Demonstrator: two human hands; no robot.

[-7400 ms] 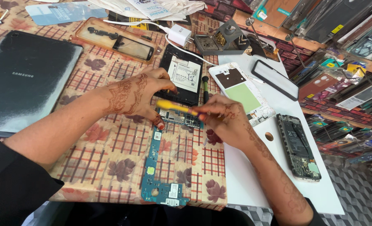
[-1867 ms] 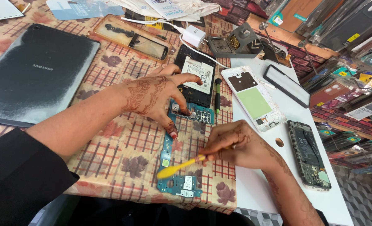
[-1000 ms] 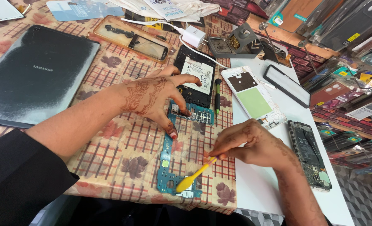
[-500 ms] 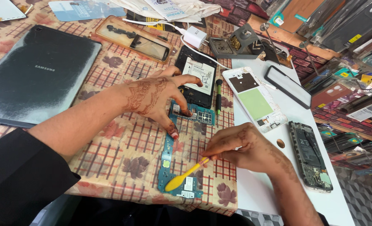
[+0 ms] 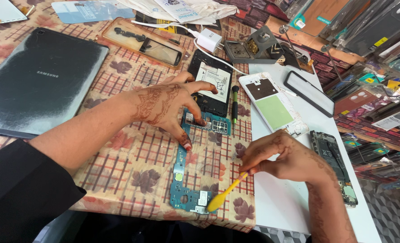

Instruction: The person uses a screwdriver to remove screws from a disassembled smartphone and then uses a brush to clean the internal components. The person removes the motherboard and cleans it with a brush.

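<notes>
A: How much of the teal circuit board [image 5: 187, 177] is covered?

B: Its upper part, near the top, lies under the left hand [image 5: 164, 105], so the fingertip contact there can't be made out. At the board's bottom corner, the yellow pry tool [image 5: 222, 194] covers a small patch.

A: And the tool's grip?

B: Hidden inside the right hand [image 5: 283, 157].

A: Anything cut off?

B: Left of the board, the dark tablet [image 5: 38, 85] runs off the picture's edge. Far right of the board, the stacked phone cases [image 5: 371, 27] are cropped, their details too small to read.
</notes>
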